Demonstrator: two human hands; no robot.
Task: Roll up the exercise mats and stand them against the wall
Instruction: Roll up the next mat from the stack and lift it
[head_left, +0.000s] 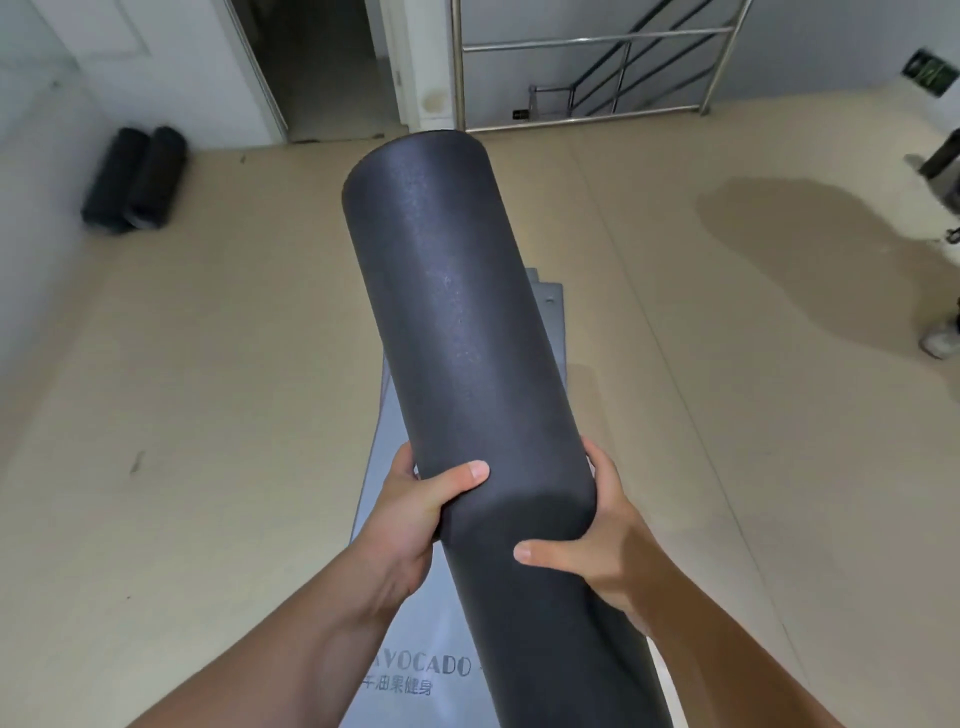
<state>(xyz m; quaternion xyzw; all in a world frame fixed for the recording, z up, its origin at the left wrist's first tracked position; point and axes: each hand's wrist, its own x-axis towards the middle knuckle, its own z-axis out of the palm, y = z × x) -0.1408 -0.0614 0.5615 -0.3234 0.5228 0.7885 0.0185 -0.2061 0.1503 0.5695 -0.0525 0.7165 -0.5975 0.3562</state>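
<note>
Dark rolls (135, 179), two, side by side at the left wall; left hand (415, 499) curled round the tilted rolled mat (457, 322), held over a flat grey mat (395, 649); right hand (597, 540) gripping its opposite side.

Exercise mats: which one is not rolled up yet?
The grey mat with AVOCADO lettering, lying flat. The black mat gripped by the left hand and right hand is rolled, as are the two black rolls at far left.
</note>
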